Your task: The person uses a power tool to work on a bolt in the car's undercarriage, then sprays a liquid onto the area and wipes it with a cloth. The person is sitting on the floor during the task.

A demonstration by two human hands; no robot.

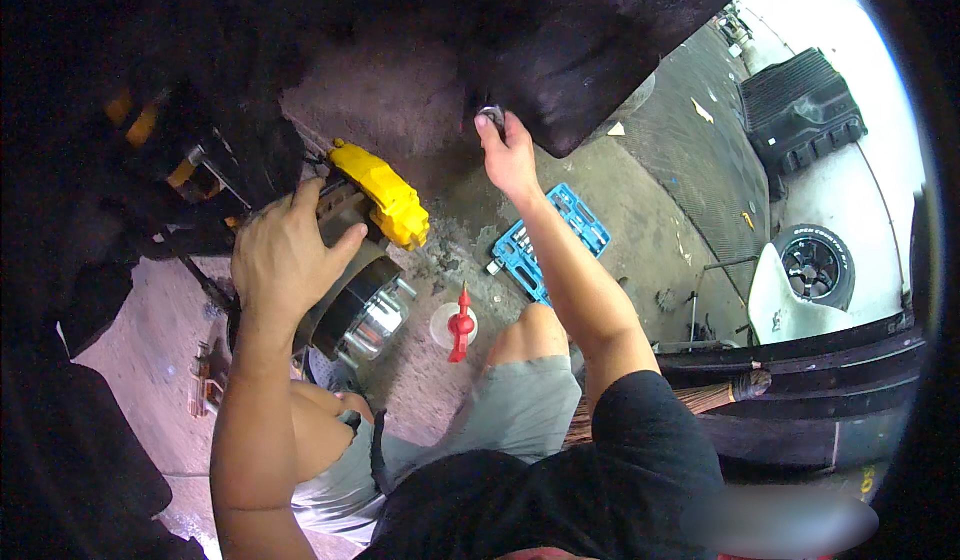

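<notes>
My left hand [285, 250], fingers spread and thumb apart, lies over the top of the wheel hub assembly; its fingertips are partly lost against the dark parts. Just right of it, a yellow brake caliper [385, 195] sits beside the brake disc. Below the thumb is the shiny hub [375, 325] with studs sticking out. Stretched forward, my right hand [512, 160] is closed around a small dark, rounded piece with a metallic sheen [490, 116], at the edge of a dark panel. What kind of piece it is I cannot make out.
Below my right forearm lies an open blue tool case [590, 222] with sockets. A bottle with a red pointed nozzle [461, 327] stands between hub and knee. Farther right are a wheel with tyre [848, 270], a black ribbed mat [800, 110] and a broom [690, 398]. Dark bodywork [590, 30] overhangs.
</notes>
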